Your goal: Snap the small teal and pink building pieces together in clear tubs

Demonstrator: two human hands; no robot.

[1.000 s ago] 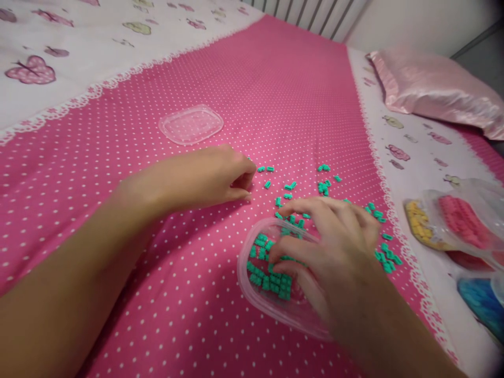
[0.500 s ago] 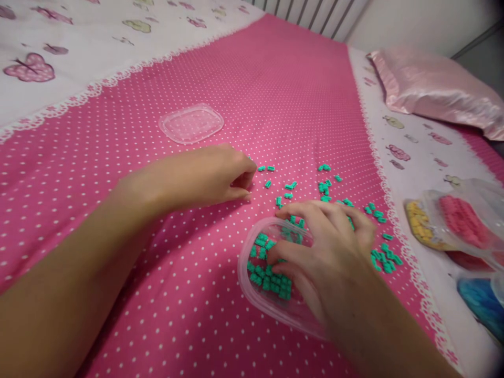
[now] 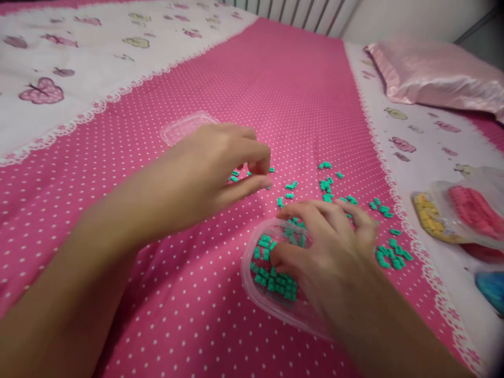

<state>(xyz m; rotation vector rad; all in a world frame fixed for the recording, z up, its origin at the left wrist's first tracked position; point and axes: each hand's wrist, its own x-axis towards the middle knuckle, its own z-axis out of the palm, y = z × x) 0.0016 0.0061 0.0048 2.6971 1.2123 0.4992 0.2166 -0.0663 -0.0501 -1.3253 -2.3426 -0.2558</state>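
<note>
My left hand (image 3: 232,163) hovers over the bedspread, thumb and index finger apart, with nothing visible between them. Small green toy bricks (image 3: 291,186) lie loose around its fingertips. A clear plastic container (image 3: 252,294) sits in front of me, with green bricks (image 3: 275,281) grouped close together inside. My right hand (image 3: 334,247) reaches over the container's right side. Its thumb and index finger come together inside, beside the bricks, while the other fingers curl over the far rim. Whatever is between those fingertips is hidden.
A clear lid (image 3: 183,128) lies beyond my left hand, partly covered by it. More green bricks (image 3: 394,254) are scattered to the right. Containers with yellow pieces (image 3: 429,215), pink pieces (image 3: 476,210) and blue pieces (image 3: 492,289) stand at the right. A pink pillow (image 3: 437,73) lies farther back.
My left hand has lifted and moved slightly right, its thumb and index finger spreading; it now covers part of the lid. My right hand stays at the container. The view has shifted slightly.
</note>
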